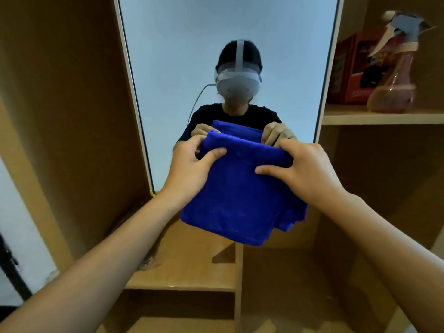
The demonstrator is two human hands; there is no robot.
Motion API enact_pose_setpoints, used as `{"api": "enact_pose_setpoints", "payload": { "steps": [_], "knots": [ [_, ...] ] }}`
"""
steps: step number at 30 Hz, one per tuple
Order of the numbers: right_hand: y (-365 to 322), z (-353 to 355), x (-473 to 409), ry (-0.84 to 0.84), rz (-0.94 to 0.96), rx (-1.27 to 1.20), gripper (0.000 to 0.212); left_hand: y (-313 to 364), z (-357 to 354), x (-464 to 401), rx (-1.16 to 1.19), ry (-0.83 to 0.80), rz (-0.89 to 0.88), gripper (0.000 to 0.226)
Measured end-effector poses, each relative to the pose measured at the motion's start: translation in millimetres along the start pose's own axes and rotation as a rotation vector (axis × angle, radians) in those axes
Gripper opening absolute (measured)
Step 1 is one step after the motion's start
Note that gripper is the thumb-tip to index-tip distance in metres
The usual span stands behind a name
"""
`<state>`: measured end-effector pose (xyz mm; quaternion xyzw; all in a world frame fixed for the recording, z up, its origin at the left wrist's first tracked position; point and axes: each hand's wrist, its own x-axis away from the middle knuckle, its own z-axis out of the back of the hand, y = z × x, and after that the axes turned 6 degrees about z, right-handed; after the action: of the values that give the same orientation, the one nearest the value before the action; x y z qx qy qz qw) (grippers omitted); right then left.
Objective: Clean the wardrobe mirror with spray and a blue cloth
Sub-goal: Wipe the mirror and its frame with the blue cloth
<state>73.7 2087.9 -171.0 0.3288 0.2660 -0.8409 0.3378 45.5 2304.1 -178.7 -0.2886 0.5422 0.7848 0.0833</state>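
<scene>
No readable text anywhere; the red box (348, 70) on the shelf, upper right of the frame, carries small print too blurred to read.

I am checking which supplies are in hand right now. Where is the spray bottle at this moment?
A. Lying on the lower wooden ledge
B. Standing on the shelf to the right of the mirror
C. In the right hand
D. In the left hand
B: the spray bottle stands on the shelf right of the mirror, while the left hand and right hand both grip the blue cloth.
</scene>
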Motion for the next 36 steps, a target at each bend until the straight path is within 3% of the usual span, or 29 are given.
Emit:
{"api": "enact_pose_setpoints", "payload": {
  "steps": [8, 17, 26, 36],
  "knots": [
    [-31, 41, -60, -0.122, -0.120, -0.228, 0.024, 57, 32, -38, -0.017, -0.040, 0.058, 0.005],
    [-100, 171, -178, -0.254, -0.144, -0.273, 0.016, 215, 91, -102, -0.029, -0.039, 0.045, 0.005],
    [-193, 325, -325, -0.206, -0.015, -0.217, 0.016, 406, 172, -187, -0.058, 0.022, -0.040, 0.004],
    [-217, 390, -400, -0.071, 0.052, -0.172, 0.016, 492, 197, -241, -0.057, 0.127, -0.070, 0.014]
  ]
}}
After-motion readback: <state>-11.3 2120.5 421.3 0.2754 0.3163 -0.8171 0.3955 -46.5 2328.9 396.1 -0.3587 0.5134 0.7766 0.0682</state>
